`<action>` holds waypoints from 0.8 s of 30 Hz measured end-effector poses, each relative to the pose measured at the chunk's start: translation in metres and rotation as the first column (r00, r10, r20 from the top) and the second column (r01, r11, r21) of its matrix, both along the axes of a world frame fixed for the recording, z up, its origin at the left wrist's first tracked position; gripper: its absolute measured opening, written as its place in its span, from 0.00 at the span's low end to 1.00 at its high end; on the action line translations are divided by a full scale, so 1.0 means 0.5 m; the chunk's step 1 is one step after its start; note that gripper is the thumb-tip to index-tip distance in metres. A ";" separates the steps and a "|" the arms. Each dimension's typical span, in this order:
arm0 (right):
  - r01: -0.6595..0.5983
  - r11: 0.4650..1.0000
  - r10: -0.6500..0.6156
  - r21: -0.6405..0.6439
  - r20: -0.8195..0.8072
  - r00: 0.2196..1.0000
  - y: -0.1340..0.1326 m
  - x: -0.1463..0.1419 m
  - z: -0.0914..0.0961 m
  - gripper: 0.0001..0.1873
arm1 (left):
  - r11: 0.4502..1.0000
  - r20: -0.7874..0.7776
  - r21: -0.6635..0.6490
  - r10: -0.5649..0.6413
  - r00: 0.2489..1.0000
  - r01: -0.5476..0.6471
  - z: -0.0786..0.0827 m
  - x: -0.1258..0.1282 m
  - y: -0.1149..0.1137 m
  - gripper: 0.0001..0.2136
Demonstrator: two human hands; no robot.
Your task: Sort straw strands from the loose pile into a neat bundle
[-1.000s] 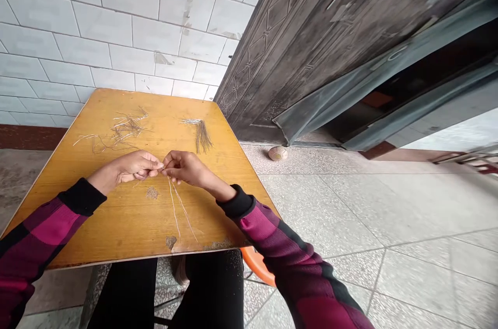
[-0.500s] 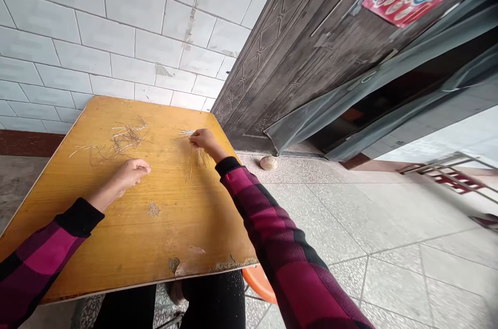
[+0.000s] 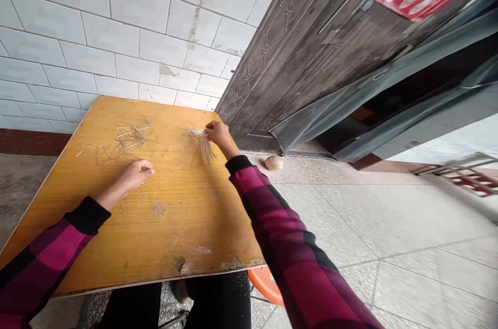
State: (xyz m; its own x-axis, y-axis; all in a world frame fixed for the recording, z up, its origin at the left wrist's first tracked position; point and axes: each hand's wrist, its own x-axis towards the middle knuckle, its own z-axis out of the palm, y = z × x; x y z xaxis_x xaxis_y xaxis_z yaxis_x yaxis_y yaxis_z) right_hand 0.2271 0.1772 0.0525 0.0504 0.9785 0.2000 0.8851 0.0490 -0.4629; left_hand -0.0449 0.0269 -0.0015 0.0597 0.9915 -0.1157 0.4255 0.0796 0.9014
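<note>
A small bundle of thin silvery wires (image 3: 205,150) lies on the yellow wooden table (image 3: 194,204), its strands fanning toward me from a brighter cluster. At the right end of that cluster is my right hand (image 3: 218,133), thumb and fingers pinched together on the wires; the exact strands are hidden. My left hand (image 3: 138,173) hovers low over the table with its fingers curled into a pinch, and what is between them, if anything, does not show. Beyond it spreads a loose tangle of thin wires (image 3: 132,138).
White wall tiles (image 3: 116,33) border the table's far side. A dark carved door (image 3: 284,49) and a grey curtain (image 3: 311,116) stand to the right. On the floor lies a pale ball (image 3: 274,163). An orange stool (image 3: 266,285) shows under the table's chipped near edge.
My right hand has shifted right along the wire bundle, uncovering more of its strands. Strands that hung below that hand now lie in the fan. My left hand keeps its curled pose.
</note>
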 end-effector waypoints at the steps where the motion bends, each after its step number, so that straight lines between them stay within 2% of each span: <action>1: -0.030 0.999 0.030 0.019 -0.012 0.999 -0.029 -0.003 -0.005 0.11 | 0.999 -0.048 0.034 0.000 0.999 0.002 -0.003 0.000 0.002 0.05; 2: -0.074 0.997 0.075 0.035 -0.023 0.997 -0.064 -0.009 -0.013 0.10 | 0.997 -0.100 0.077 -0.010 0.995 0.018 -0.006 0.001 0.003 0.04; 4: -0.250 0.963 0.256 0.098 -0.051 0.965 -0.140 -0.022 -0.039 0.08 | 0.983 -0.211 0.177 -0.006 0.978 0.045 -0.014 0.004 0.005 0.03; 6: -0.416 0.902 0.426 0.116 -0.077 0.901 -0.214 -0.036 -0.067 0.08 | 0.963 -0.305 0.254 -0.005 0.952 0.086 -0.021 0.010 0.004 0.02; 9: -0.548 0.824 0.563 0.146 -0.098 0.820 -0.287 -0.051 -0.099 0.08 | 0.932 -0.398 0.328 -0.010 0.917 0.153 -0.025 0.011 0.001 0.02; 11: -0.581 0.798 0.598 0.162 -0.094 0.796 -0.303 -0.054 -0.111 0.08 | 0.914 -0.449 0.371 0.021 0.893 0.164 -0.021 -0.003 0.004 0.03; 13: -0.589 0.791 0.605 0.166 -0.067 0.793 -0.302 -0.051 -0.118 0.08 | 0.904 -0.497 0.407 0.103 0.862 0.127 -0.011 -0.033 0.012 0.04; 16: -0.586 0.798 0.593 0.142 -0.007 0.805 -0.294 -0.048 -0.129 0.08 | 0.893 -0.549 0.449 0.290 0.784 -0.016 0.012 -0.097 0.039 0.06; 18: -0.592 0.799 0.592 0.104 0.032 0.805 -0.294 -0.051 -0.133 0.08 | 0.890 -0.582 0.446 0.364 0.727 -0.088 0.034 -0.135 0.070 0.10; 19: -0.600 0.796 0.598 0.082 0.049 0.800 -0.296 -0.054 -0.134 0.08 | 0.902 -0.611 0.417 0.366 0.702 -0.107 0.046 -0.147 0.091 0.12; 21: -0.621 0.783 0.617 0.045 0.077 0.783 -0.304 -0.061 -0.133 0.08 | 0.930 -0.683 0.361 0.313 0.660 -0.068 0.071 -0.153 0.140 0.18; 24: -0.640 0.768 0.635 0.031 0.099 0.766 -0.313 -0.067 -0.129 0.08 | 0.952 -0.756 0.302 0.210 0.620 0.045 0.102 -0.123 0.222 0.27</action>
State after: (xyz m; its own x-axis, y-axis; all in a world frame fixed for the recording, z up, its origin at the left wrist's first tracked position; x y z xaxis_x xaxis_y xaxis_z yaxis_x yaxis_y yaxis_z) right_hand 0.1935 0.0207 -0.0120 -0.5989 0.7659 0.2341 0.6729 0.6397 -0.3715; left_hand -0.1063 0.1380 0.0497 -0.0087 0.9822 0.1874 0.9735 -0.0346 0.2261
